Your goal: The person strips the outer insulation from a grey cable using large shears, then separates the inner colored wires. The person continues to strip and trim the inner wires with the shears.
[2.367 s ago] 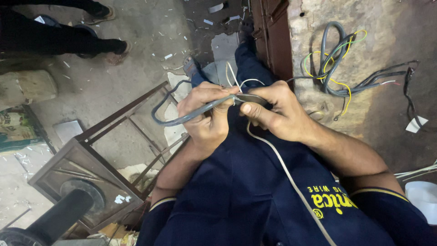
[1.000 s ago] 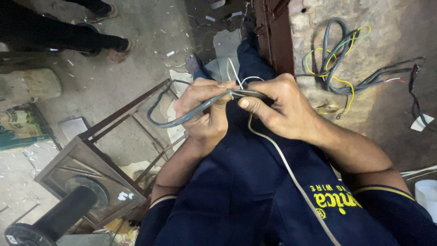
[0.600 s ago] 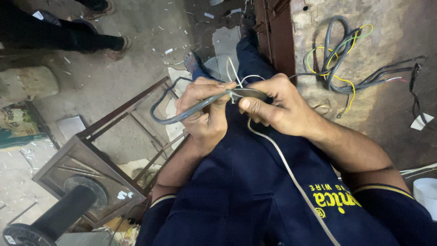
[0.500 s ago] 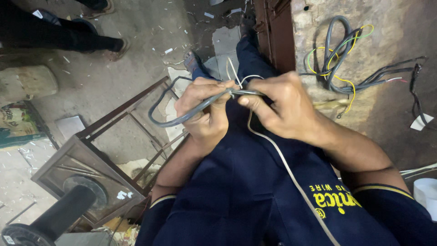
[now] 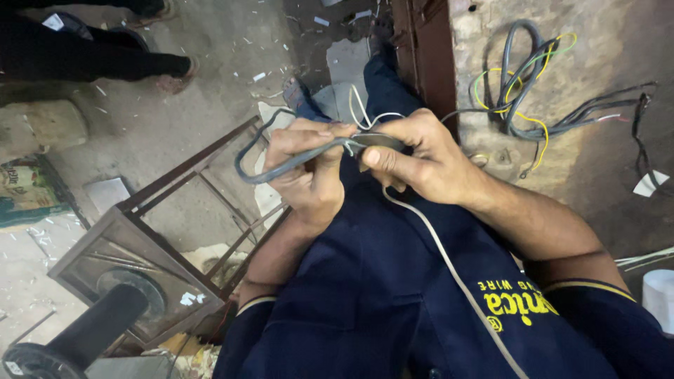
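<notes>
The grey cable (image 5: 295, 160) is gripped in the closed left hand (image 5: 309, 175) just short of its cut end, held over the lap so the thin white inner wires (image 5: 361, 112) stick up free. That end is pinched by the right hand (image 5: 414, 165) between thumb and fingers (a thin metal piece seems held there too, though partly hidden), while a white cord (image 5: 449, 263) trails down across the dark blue clothing (image 5: 365, 295).

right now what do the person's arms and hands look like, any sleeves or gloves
Both the left hand and the right hand are bare, with no gloves, rings or watch visible. The forearms are bare too. Short dark navy sleeves end above the elbows, each edged with a thin yellow band.
</notes>
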